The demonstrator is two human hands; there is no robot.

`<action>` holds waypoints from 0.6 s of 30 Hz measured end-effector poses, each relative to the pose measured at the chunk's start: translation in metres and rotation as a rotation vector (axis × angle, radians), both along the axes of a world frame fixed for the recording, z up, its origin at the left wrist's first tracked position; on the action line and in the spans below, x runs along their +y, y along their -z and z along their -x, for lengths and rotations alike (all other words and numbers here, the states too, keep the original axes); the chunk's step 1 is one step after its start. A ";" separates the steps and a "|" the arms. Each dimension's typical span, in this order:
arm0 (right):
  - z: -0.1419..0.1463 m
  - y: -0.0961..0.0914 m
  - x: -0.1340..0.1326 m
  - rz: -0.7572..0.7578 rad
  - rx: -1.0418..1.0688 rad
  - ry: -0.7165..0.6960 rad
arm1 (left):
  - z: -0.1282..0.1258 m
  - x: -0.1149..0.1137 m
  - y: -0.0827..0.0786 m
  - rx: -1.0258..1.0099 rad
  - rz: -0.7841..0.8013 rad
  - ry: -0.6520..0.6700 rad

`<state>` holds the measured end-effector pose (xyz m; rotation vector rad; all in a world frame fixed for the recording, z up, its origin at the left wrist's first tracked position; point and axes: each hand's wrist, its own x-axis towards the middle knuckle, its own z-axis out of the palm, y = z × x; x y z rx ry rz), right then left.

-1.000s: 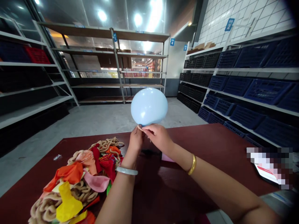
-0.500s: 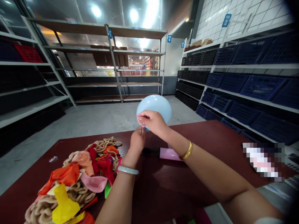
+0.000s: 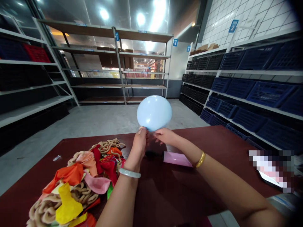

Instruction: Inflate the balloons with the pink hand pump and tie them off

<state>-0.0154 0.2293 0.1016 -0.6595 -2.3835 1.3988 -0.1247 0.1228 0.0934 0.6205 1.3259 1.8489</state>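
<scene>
An inflated light blue balloon (image 3: 154,113) stands above the far edge of the table, its lower end down at my hands. My left hand (image 3: 141,138) is closed around the balloon's neck, which the fingers mostly hide. Just right of it, my right hand (image 3: 165,136) has its fingertips pinched together close under the balloon; whatever lies between them is too small to make out. Below the hands, a pink balloon pump (image 3: 177,159) with a dark end lies on the table, partly behind my right wrist.
On the dark red table (image 3: 165,192), several uninflated balloons (image 3: 68,201) and beige twisted cords (image 3: 44,206) lie heaped at left. A blurred-out flat object (image 3: 272,171) lies at right. Shelving racks (image 3: 123,63) and blue crates (image 3: 267,91) stand around.
My right hand has moved from above my left hand, in front of the balloon, down to the right of it. The balloon now shows whole. My left hand keeps its hold.
</scene>
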 end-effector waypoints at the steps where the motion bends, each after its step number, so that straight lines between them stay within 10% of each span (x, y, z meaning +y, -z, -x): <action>1: 0.004 0.005 0.001 -0.004 0.034 0.009 | -0.001 -0.001 -0.001 -0.007 -0.012 0.010; 8: 0.035 0.026 -0.017 0.423 0.425 -0.056 | -0.011 -0.008 -0.012 -0.126 -0.097 0.119; 18: 0.052 0.031 -0.014 0.974 0.278 -0.253 | -0.022 -0.006 -0.015 -0.158 -0.129 0.024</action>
